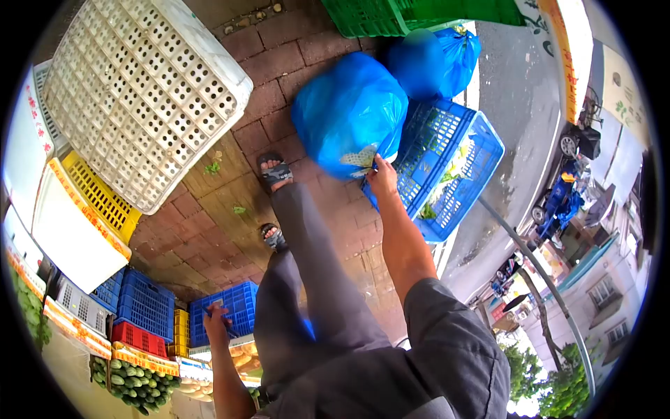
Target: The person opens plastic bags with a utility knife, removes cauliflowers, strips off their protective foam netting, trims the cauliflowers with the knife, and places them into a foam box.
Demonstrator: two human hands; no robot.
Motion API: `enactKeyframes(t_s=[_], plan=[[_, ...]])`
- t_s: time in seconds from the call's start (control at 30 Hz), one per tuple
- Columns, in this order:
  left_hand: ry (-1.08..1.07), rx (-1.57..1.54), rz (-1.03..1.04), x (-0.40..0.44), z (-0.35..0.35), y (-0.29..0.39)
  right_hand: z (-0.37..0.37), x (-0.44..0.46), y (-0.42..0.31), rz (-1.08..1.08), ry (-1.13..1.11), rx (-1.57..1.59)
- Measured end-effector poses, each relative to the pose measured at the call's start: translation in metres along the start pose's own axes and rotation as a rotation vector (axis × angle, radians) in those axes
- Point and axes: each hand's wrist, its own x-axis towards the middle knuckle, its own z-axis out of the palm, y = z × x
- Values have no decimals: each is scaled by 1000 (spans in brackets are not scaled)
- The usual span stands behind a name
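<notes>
My right hand (382, 179) reaches down to a full blue plastic bag (342, 112) on the brick pavement. Its fingers are pinched at the bag's edge, beside a pale patterned patch and a small dark bit I cannot make out. Right next to the bag stands a blue crate (436, 164) with leafy green and white scraps in it. Off to the side, my left hand (218, 322) hangs near a blue crate (241, 307) by the stall. Its fingers are curled around something small, partly pale, too small to name.
A big white perforated crate (146, 91) stands by a yellow crate (98, 188). Another blue bag (457, 59) and a green crate (377, 17) lie beyond the full bag. Cucumber-like vegetables (136, 384) sit at the stall. A road (516, 91) and a metal pole (544, 279) are on the right.
</notes>
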Motion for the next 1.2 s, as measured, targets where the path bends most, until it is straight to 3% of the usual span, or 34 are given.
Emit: enactKeyframes(t_s=[0.13,0.17,0.2,0.27,0.4,0.5,0.57,0.67,0.97,1.2], plan=[[-43,-13,45,-6,4,22,27,-35,-24,-74,5,-33],[-58,-21,57,-6,3,26,16,-24,-17,-204,-7,-263],[-67,-36,70,-9,2,32,9,-31,-27,-97,0,-135],[-37,-102,113,-27,0,55,3,-51,-40,-117,36,-152],[-86,-126,255,-30,-31,73,25,-86,-61,-207,-46,108],[17,-109,371,-36,-52,91,41,-117,-89,-227,-82,86],[4,-206,335,-50,-68,106,33,-133,-104,-266,-132,103],[18,-241,335,-47,-100,95,21,-189,-132,-284,-23,-99],[-17,-427,247,-26,-162,67,47,-422,-156,-656,-92,-509],[-91,-461,274,3,-215,144,128,-592,-163,-860,-71,-805]])
